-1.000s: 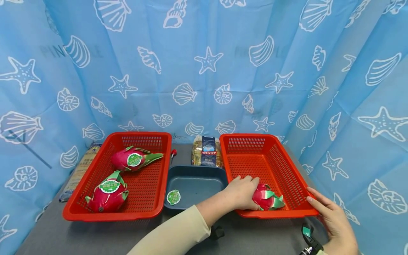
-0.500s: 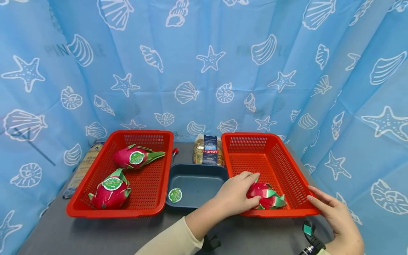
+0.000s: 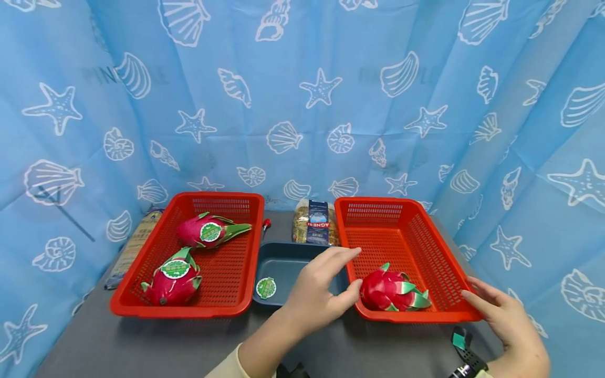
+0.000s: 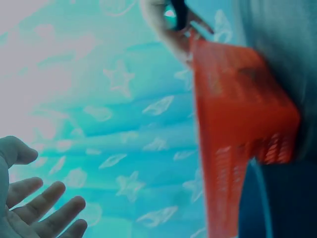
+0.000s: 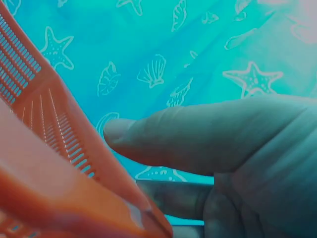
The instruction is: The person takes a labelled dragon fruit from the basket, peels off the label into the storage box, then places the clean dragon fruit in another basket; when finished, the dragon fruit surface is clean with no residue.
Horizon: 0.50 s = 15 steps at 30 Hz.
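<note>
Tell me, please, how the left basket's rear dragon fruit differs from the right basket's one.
The rear fruit shows a green-and-white label; the right fruit shows none. The rear fruit's green tips look longer than the right fruit's. Both are pinkish red and lie sideways.

Two red baskets, a left basket point(image 3: 229, 268) and a right basket point(image 3: 371, 239), share one gray bench point(image 3: 156, 346) with one dark blue tray point(image 3: 285, 266). Three dragon fruits point(image 3: 392, 291) are on show, two in the left basket and one in the right. Round green stickers point(image 3: 266, 287) also number three: one on each of two fruits, one in the tray. Packets come to two, one long packet point(image 3: 134, 248) and one Agnesi packet point(image 3: 316, 224). One red-topped item point(image 3: 267, 224) and two hands, left hand point(image 3: 317, 290) and right hand point(image 3: 512, 323), also appear.
</note>
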Available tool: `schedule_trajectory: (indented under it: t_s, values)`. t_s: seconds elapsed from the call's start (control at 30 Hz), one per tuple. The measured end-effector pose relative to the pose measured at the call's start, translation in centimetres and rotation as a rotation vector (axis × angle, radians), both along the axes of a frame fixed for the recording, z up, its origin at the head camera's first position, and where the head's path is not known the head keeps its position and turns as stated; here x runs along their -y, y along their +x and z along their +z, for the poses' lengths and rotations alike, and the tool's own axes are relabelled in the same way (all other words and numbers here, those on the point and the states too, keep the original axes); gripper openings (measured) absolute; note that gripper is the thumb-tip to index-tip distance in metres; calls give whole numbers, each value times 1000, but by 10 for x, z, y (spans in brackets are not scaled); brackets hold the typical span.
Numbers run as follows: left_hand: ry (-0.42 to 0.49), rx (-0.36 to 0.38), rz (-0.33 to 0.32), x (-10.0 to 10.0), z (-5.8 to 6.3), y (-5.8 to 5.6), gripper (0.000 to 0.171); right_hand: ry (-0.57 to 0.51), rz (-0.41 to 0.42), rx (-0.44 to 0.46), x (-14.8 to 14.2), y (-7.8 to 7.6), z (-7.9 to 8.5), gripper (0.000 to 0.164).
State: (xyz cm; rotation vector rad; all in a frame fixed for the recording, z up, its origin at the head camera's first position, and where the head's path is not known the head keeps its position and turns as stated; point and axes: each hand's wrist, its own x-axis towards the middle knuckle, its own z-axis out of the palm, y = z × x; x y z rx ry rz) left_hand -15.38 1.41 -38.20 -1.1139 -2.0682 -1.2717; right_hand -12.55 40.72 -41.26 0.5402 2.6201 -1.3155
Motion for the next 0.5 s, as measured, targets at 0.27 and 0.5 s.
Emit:
schedule_trajectory:
  t_s: [0.27, 0.5]
  values:
    - [116, -58, 110, 53, 18, 13, 53, 12, 27, 49, 3, -6, 2, 85]
    - [205, -102, 251, 96, 23, 24, 56, 26, 51, 56, 5, -9, 4, 84]
